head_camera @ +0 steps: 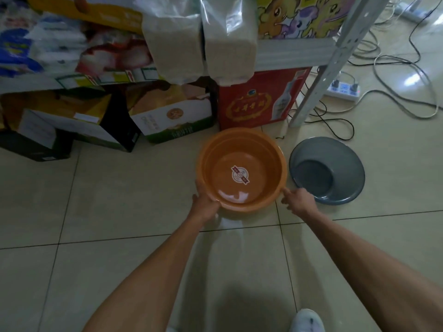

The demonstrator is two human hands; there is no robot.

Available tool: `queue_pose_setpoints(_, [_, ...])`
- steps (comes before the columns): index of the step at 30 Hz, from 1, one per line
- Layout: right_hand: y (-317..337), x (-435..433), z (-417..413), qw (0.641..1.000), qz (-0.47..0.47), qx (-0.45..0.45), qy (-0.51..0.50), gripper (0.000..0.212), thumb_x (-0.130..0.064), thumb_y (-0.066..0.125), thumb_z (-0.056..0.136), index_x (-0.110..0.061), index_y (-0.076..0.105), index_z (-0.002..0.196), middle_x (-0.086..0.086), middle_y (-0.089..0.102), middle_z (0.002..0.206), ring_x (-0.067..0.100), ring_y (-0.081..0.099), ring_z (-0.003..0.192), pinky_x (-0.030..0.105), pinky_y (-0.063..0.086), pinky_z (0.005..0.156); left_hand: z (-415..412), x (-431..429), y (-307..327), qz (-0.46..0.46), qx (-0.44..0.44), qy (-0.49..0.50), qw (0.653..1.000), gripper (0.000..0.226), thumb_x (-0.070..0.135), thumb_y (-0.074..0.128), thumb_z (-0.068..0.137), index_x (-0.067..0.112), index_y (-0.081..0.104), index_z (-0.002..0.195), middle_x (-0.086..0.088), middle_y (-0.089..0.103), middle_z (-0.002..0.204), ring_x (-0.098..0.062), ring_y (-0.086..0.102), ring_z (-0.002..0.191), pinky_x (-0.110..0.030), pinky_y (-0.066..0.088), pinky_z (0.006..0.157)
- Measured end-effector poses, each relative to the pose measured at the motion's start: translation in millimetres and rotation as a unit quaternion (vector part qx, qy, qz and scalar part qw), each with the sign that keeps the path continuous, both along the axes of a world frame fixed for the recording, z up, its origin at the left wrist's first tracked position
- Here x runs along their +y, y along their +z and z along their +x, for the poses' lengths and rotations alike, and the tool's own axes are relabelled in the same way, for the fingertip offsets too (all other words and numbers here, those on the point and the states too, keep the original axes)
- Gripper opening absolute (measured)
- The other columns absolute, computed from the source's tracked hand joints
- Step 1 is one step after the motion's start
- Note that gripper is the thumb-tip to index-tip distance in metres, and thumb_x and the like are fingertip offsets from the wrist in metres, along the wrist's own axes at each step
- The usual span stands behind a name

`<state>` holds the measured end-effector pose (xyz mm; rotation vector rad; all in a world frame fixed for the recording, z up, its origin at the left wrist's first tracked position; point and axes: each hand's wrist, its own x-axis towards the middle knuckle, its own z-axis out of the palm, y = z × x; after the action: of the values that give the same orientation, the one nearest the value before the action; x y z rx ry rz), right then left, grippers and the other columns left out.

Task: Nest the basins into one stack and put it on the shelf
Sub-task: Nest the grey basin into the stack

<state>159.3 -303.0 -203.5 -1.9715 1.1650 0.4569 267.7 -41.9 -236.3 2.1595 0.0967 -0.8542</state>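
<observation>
An orange basin with a round sticker on its bottom stands on the tiled floor in front of the shelf. My left hand grips its near left rim. My right hand is at the near right rim, fingers stretched out and touching the basin's edge. A grey basin sits on the floor just right of the orange one, mouth up. The grey metal shelf rises behind both, its board full of goods.
Cardboard boxes and a red box fill the floor under the shelf. Bags of rice hang over the shelf edge. A power strip and cables lie at the right. My white shoe shows at the bottom.
</observation>
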Motion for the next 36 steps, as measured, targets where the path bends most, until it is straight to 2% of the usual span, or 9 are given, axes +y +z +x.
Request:
queue_pose_setpoints(4, [-14, -18, -28, 0.952, 0.161, -0.033, -0.258, 0.051, -0.039, 0.051, 0.106, 0.008, 0.067, 0.117, 0.030, 0.070, 0.124, 0.033, 0.067, 0.092, 0.040, 0.056, 0.076, 1, -7, 33, -0.034, 0.023, 0.025, 0.999, 0.095, 0.054, 0.074, 0.077, 0.037, 0.016, 0.150, 0.020, 0.054, 0.109, -0.016, 0.060, 0.100, -0.036, 0.054, 0.093])
queue_pose_setpoints(7, [-18, -29, -34, 0.869, 0.245, -0.091, -0.421, 0.065, -0.038, 0.055, 0.105, 0.006, 0.043, 0.151, 0.028, 0.059, 0.143, 0.037, 0.064, 0.123, 0.042, 0.056, 0.095, 2, -12, 37, -0.019, 0.038, 0.056, 0.998, 0.084, 0.046, 0.070, 0.082, 0.033, 0.022, 0.150, 0.010, 0.051, 0.115, -0.017, 0.058, 0.104, -0.035, 0.050, 0.094])
queue_pose_setpoints(11, [-20, -37, -21, 0.807, 0.249, -0.139, -0.518, 0.059, -0.033, 0.061, 0.103, 0.001, 0.046, 0.150, 0.027, 0.057, 0.147, 0.036, 0.061, 0.134, 0.040, 0.054, 0.107, -7, -20, 49, 0.129, -0.163, 0.008, 0.978, 0.074, 0.034, 0.063, 0.084, 0.022, 0.030, 0.149, -0.010, 0.038, 0.149, -0.032, 0.043, 0.136, -0.052, 0.037, 0.113])
queue_pose_setpoints(13, [-18, -39, -14, 0.782, 0.247, -0.161, -0.550, 0.055, -0.027, 0.060, 0.104, 0.001, 0.046, 0.149, 0.027, 0.058, 0.147, 0.035, 0.060, 0.135, 0.041, 0.052, 0.110, -10, -40, 66, 0.074, -0.203, -0.062, 0.974, 0.058, 0.023, 0.059, 0.088, 0.020, 0.040, 0.143, -0.008, 0.039, 0.148, -0.029, 0.043, 0.134, -0.047, 0.038, 0.113])
queue_pose_setpoints(15, [-18, -43, -9, 0.757, 0.241, -0.170, -0.584, 0.049, -0.024, 0.062, 0.103, 0.000, 0.052, 0.144, 0.023, 0.067, 0.133, 0.030, 0.070, 0.120, 0.035, 0.059, 0.099, -13, -68, 79, 0.000, -0.192, -0.095, 0.977, 0.037, 0.018, 0.055, 0.091, 0.022, 0.053, 0.127, 0.000, 0.049, 0.132, -0.022, 0.054, 0.121, -0.040, 0.047, 0.103])
queue_pose_setpoints(17, [-20, -51, -10, 0.745, 0.229, -0.171, -0.603, 0.034, -0.024, 0.067, 0.100, -0.002, 0.063, 0.125, 0.015, 0.073, 0.102, 0.018, 0.073, 0.079, 0.022, 0.061, 0.061, -20, -97, 87, -0.041, -0.157, -0.114, 0.980, 0.021, 0.018, 0.053, 0.091, 0.025, 0.059, 0.110, 0.008, 0.054, 0.115, -0.017, 0.060, 0.106, -0.042, 0.052, 0.096])
queue_pose_setpoints(21, [-11, -77, -25, 0.720, 0.164, -0.201, -0.643, 0.019, -0.003, 0.061, 0.091, -0.009, 0.050, 0.076, 0.008, 0.050, 0.061, 0.008, 0.044, 0.030, 0.012, 0.029, 0.030, -42, -147, 91, -0.101, -0.047, -0.114, 0.987, 0.021, 0.022, 0.055, 0.093, 0.022, 0.065, 0.111, 0.006, 0.068, 0.111, -0.015, 0.063, 0.105, -0.040, 0.053, 0.098])
queue_pose_setpoints(32, [72, -55, 8, 0.856, 0.182, -0.319, -0.364, 0.007, -0.010, 0.064, 0.091, -0.004, 0.065, 0.090, 0.010, 0.055, 0.067, 0.014, 0.044, 0.048, 0.022, 0.036, 0.042, -3, -139, 151, -0.296, 0.022, 0.121, 0.947, 0.075, 0.076, 0.055, 0.081, 0.034, 0.051, 0.142, 0.013, 0.060, 0.137, -0.014, 0.056, 0.126, -0.041, 0.040, 0.108])
queue_pose_setpoints(36, [69, 4, 27, 0.917, 0.181, -0.279, -0.219, 0.015, -0.014, 0.063, 0.090, -0.008, 0.066, 0.077, 0.009, 0.055, 0.063, 0.017, 0.045, 0.051, 0.029, 0.036, 0.049, 23, -71, 148, -0.244, -0.036, 0.247, 0.937, 0.070, 0.062, 0.065, 0.080, 0.033, 0.054, 0.142, 0.006, 0.063, 0.137, -0.019, 0.062, 0.120, -0.044, 0.050, 0.105])
